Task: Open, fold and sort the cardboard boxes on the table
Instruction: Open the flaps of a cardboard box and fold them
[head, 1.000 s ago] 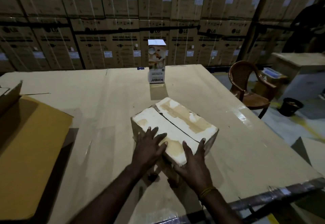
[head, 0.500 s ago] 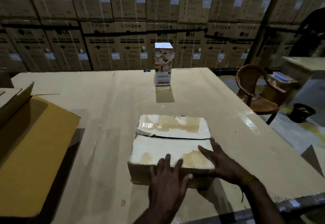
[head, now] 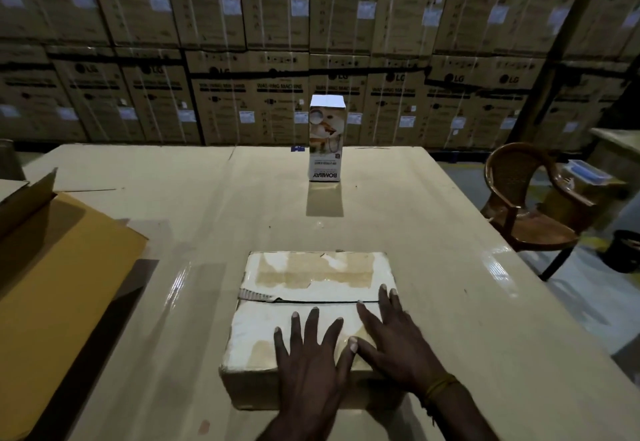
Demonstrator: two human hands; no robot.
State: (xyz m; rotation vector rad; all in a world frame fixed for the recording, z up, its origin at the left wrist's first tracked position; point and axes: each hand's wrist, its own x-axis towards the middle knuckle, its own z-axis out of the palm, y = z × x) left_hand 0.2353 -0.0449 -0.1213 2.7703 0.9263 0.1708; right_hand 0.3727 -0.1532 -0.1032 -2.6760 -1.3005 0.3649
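Both hands, left hand [head: 311, 361] and right hand [head: 391, 340], fingers spread flat, press closed cardboard box [head: 277, 333].

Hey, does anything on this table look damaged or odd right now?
Yes. The cardboard box under both hands has a torn flap edge at its top seam, exposing corrugation. The printed carton behind it stands upside down, its lettering inverted.

Table [head: 433, 267]: smooth, glossy tan covering, seemingly taped cardboard sheet, with light streaks on the sheen; box [head: 311, 302]: corrugated cardboard, whitish matt top, brown patches where the facing is torn off, fluting exposed at the flap's left end; carton [head: 326, 139]: printed card, slight gloss; flat sheet [head: 62, 285]: plain brown cardboard, matt; chair [head: 519, 205]: brown moulded plastic, shiny; stacked cartons [head: 277, 42]: matt brown cardboard, white paper labels; wristband [head: 440, 385]: yellow thread.
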